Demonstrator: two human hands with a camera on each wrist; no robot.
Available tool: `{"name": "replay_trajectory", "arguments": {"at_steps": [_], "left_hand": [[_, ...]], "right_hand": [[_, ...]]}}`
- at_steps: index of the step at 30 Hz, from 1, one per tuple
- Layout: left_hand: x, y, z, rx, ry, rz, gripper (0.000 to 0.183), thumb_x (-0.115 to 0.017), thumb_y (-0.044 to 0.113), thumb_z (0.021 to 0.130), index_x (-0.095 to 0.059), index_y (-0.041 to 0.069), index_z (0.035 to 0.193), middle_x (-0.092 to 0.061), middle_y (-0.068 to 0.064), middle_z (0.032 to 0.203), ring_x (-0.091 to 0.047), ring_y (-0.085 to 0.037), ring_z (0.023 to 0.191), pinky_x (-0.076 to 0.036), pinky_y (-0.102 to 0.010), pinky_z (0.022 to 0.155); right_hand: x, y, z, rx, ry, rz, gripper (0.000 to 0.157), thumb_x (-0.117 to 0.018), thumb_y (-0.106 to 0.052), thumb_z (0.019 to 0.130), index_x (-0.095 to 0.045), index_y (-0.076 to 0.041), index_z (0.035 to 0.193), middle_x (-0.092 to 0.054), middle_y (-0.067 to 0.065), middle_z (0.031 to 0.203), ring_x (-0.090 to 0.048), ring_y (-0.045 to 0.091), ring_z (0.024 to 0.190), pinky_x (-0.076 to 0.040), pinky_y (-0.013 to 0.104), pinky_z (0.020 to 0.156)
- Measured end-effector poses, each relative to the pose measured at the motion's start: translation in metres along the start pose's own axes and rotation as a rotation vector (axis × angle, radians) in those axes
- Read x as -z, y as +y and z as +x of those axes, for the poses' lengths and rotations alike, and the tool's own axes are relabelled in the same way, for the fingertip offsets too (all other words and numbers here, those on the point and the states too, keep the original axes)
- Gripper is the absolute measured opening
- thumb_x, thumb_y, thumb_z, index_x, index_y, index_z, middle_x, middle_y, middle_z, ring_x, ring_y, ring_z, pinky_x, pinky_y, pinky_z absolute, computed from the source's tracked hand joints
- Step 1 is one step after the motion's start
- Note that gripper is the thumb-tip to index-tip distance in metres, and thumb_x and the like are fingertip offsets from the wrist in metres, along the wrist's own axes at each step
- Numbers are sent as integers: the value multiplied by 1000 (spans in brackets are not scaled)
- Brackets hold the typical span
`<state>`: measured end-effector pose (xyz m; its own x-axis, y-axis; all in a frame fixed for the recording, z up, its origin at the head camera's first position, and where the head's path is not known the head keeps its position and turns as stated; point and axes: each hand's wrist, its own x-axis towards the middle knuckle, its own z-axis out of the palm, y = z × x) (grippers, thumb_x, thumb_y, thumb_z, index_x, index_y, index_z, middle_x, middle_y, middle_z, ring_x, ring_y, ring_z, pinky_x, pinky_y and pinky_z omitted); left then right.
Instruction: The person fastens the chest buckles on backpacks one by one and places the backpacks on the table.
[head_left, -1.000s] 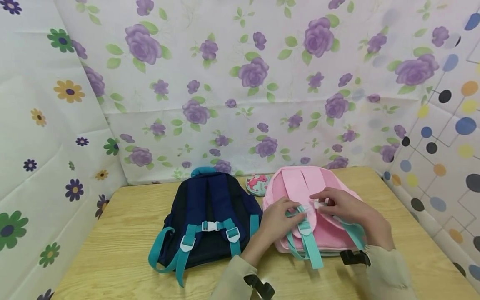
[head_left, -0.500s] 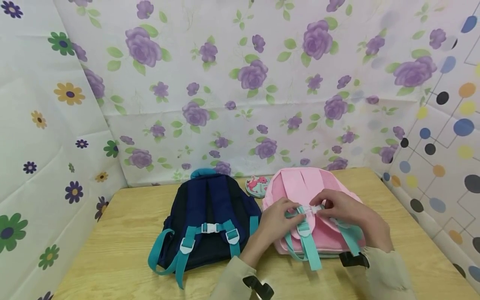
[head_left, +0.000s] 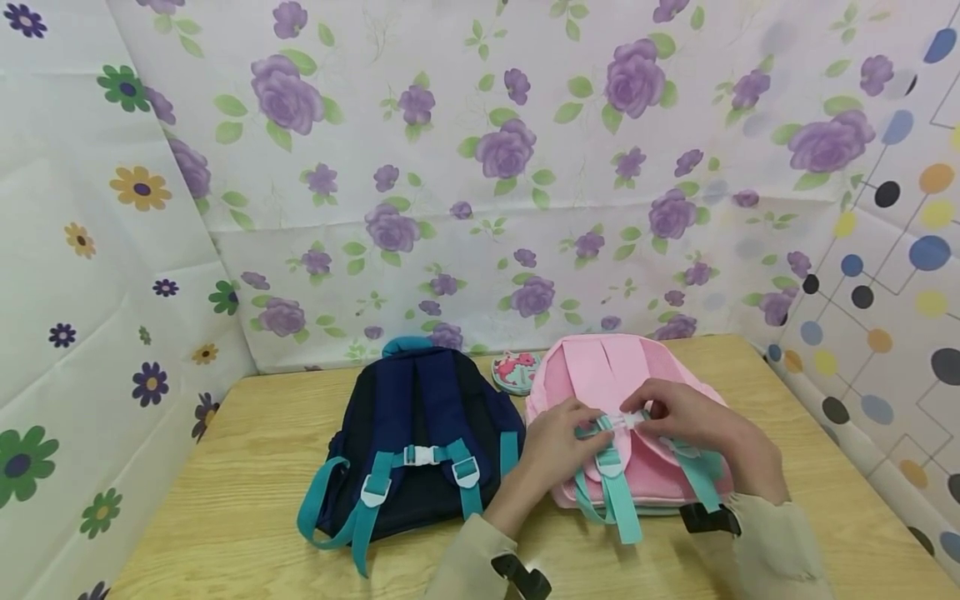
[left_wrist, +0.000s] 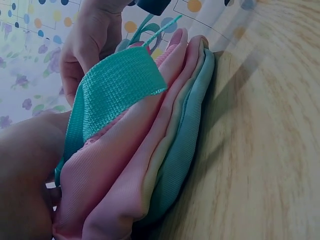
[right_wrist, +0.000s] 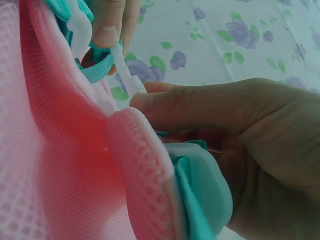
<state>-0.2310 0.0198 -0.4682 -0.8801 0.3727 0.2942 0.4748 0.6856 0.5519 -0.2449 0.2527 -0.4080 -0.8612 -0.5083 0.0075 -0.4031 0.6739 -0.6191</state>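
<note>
A pink backpack (head_left: 555, 383) lies strap side up on the right of the table, its teal webbing (head_left: 621, 504) trailing toward the front. Across its shoulder straps runs a white plastic chest-strap buckle (head_left: 624, 421). My left hand (head_left: 555, 443) pinches the left part of that buckle and its webbing. With thumb and fingers, my right hand (head_left: 686, 417) grips the right part. In the right wrist view the two buckle halves (right_wrist: 131, 84) meet by the right thumb (right_wrist: 150, 105); whether they are latched, I cannot tell. A white strap adjuster (right_wrist: 210, 185) sits beneath the right hand.
A navy backpack (head_left: 408, 392) with teal straps and a fastened white buckle (head_left: 421, 456) lies left of the pink one. Behind, between both bags, is a small round teal item with a pink picture (head_left: 514, 372). Patterned cloth walls (head_left: 450, 192) enclose the wooden table (head_left: 247, 467).
One second ago the right hand's buckle half was apart from the left one. The right hand has brought it leftward until the halves meet. The left hand has barely moved.
</note>
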Motion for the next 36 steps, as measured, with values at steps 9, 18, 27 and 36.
{"name": "replay_trajectory", "arguments": {"at_steps": [9, 18, 27, 36], "left_hand": [[-5, 2, 1, -67, 22, 133, 38, -63, 51, 94, -71, 30, 125, -64, 10, 100, -57, -4, 83, -39, -14, 68], [-7, 1, -1, -122, 44, 249, 36, -60, 46, 97, -70, 28, 127, -65, 9, 102, -60, -8, 87, -45, -20, 74], [-11, 2, -1, -87, 25, 296, 37, -58, 49, 97, -69, 30, 127, -66, 10, 103, -58, -8, 88, -41, -20, 73], [-8, 2, -1, -39, -6, 184, 34, -63, 51, 94, -72, 31, 120, -63, 9, 108, -57, -7, 90, -44, -22, 77]], "right_hand": [[-5, -1, 6, 10, -14, -17, 23, -72, -13, 90, -71, -12, 113, -66, -2, 99, -50, 10, 74, -46, 22, 66], [-10, 2, 10, 52, -26, -3, 22, -72, -11, 90, -72, -13, 112, -67, -1, 97, -49, 7, 73, -45, 22, 66], [-13, 3, 13, 27, -34, -4, 22, -72, -11, 90, -72, -13, 112, -68, -1, 99, -51, 7, 74, -45, 22, 66], [-16, 7, 12, -11, -79, 20, 20, -70, -14, 91, -70, -16, 112, -67, 1, 103, -56, 13, 81, -48, 25, 69]]}}
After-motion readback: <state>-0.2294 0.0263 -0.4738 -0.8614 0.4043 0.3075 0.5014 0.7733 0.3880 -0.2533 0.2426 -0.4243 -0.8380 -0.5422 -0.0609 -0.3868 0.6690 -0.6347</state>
